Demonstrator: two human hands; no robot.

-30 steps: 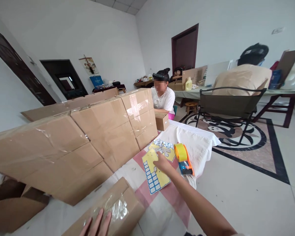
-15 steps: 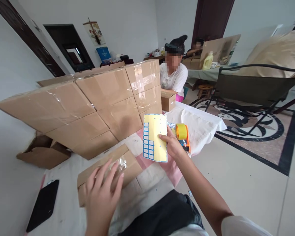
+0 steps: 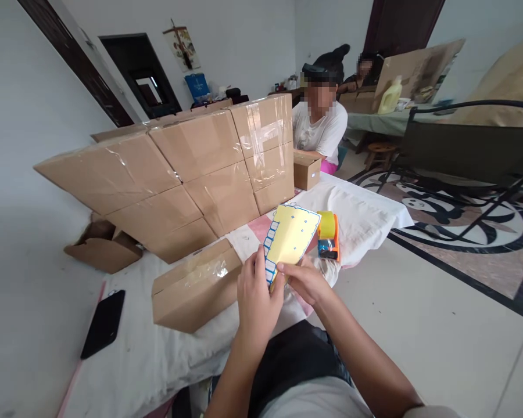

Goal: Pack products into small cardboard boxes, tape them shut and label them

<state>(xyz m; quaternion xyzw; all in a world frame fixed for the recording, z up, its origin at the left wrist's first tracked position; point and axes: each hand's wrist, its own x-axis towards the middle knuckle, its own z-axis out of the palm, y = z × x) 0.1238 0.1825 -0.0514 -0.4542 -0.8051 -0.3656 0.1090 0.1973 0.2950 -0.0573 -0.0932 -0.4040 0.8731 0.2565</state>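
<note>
Both my hands hold a yellow sticker sheet [image 3: 291,235] with blue outlines and a row of small white labels along its left side. My left hand [image 3: 261,290] grips its lower left edge, the fingers behind it. At the lower right edge, my right hand [image 3: 307,280] pinches it, thumb close to the left thumb. The sheet is tilted. To the left of my left hand lies a closed cardboard box [image 3: 196,290] with shiny clear tape along its top. An orange tape dispenser [image 3: 336,237] with a yellow roll lies just right of the sheet.
Stacked taped cartons [image 3: 218,180] form a wall across the table. Behind it sits a co-worker [image 3: 326,130] beside a small box [image 3: 305,171]. A black phone-like slab [image 3: 103,325] lies at left, an open carton [image 3: 102,244] beyond it. A folding chair [image 3: 470,139] stands at right.
My left hand has left the taped box and come right to take hold of the sheet. The sheet has tilted, and my right hand has slid to its lower edge. The view has shifted.
</note>
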